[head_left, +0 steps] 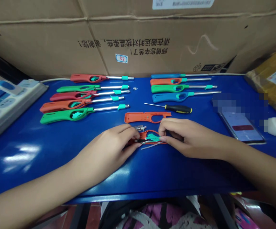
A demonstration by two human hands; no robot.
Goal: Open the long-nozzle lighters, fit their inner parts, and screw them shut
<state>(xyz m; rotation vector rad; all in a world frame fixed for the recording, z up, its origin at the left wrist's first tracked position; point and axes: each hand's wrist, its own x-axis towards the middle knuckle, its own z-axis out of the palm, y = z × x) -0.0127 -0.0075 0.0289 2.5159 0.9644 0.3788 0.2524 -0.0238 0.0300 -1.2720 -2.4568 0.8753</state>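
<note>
An orange lighter half-shell [153,131] lies open on the blue table, holding a black igniter piece [141,141], thin wires and a green trigger [153,137]. My left hand [118,140] is closed, its fingertips pinching around the black igniter piece at the shell's left part and hiding the handle end. My right hand [187,136] is closed too, thumb and index finger pinched at the right end of the green trigger. Just above sits a small clear fuel tank [140,128]. Behind it lies the matching orange half-shell [147,117], inner side up.
Several long-nosed lighters [66,115] lie in a row at the left; several more [171,97] lie back right. A screwdriver [178,108] rests in front of those. A phone [242,125], a white power strip [14,101] and a cardboard box [57,44] border the space.
</note>
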